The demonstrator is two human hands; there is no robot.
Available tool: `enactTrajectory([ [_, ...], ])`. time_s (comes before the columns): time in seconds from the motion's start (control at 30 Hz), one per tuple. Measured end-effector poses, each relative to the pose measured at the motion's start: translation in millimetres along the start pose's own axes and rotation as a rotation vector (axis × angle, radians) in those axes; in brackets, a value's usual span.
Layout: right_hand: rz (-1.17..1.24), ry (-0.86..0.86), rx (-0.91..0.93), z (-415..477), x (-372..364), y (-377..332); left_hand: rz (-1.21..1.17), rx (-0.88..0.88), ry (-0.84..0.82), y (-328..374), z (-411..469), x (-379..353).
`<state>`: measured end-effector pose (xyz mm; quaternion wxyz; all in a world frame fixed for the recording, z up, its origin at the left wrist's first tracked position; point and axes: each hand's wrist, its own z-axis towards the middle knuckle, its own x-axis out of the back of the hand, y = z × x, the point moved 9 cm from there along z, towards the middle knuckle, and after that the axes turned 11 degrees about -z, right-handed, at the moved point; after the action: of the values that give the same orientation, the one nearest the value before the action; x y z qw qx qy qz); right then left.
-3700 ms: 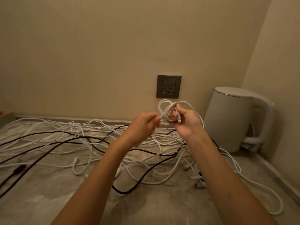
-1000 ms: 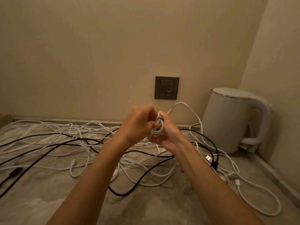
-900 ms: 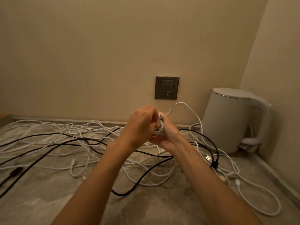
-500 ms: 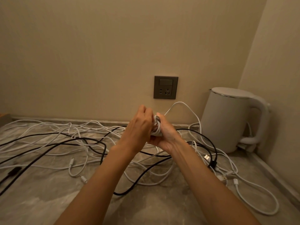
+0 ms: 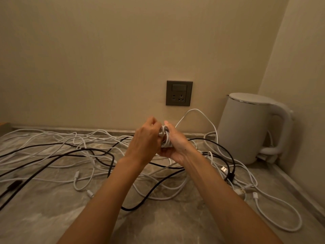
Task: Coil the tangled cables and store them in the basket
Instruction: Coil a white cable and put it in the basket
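Coil (image 5: pixel 165 138) gripped by left hand (image 5: pixel 146 143), right hand (image 5: pixel 178 147), kettle (image 5: pixel 246 131) in corner

- No readable text, labels, brands or numbers in view.
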<state>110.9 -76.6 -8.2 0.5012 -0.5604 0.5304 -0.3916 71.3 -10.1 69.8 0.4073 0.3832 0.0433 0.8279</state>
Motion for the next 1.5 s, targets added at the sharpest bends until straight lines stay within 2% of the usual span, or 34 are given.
enactTrajectory([
  [0.13,0.003,-0.011,-0.014,1,2,0,-0.001,0.052,-0.086,-5,3,-1],
  [0.27,0.024,-0.047,-0.060,1,6,4,-0.077,0.080,-0.331,-3,7,-2],
  [0.33,0.015,-0.067,-0.081,2,6,7,-0.193,0.144,-0.390,-7,6,1],
  [0.63,0.182,-0.136,-0.088,1,6,3,-0.266,0.320,-0.184,-32,10,11],
  [0.83,0.216,-0.105,0.021,3,9,-9,-0.446,0.540,-0.157,-48,2,1],
  [1.0,0.320,-0.122,0.143,-3,16,-28,-0.145,0.349,-0.142,-24,10,3],
  [1.07,0.335,-0.136,0.149,-4,16,-29,-0.115,0.323,-0.134,-18,10,4],
  [1.13,0.315,-0.138,0.148,-5,15,-27,-0.277,0.429,-0.145,-25,5,1],
  [1.23,0.244,-0.138,0.176,-6,13,-28,-0.741,0.761,-0.228,-39,-13,-14],
  [1.33,0.114,-0.145,0.205,-8,10,-32,-0.937,0.865,-0.385,-39,-24,-28],
  [1.37,0.081,-0.158,0.196,-9,9,-31,-0.919,0.869,-0.420,-38,-27,-29],
  [1.43,0.053,-0.201,0.162,-12,4,-28,-0.724,0.844,-0.433,-43,-26,-24],
  [1.5,0.057,-0.235,0.135,-14,2,-26,-0.497,0.770,-0.359,-47,-18,-10],
])
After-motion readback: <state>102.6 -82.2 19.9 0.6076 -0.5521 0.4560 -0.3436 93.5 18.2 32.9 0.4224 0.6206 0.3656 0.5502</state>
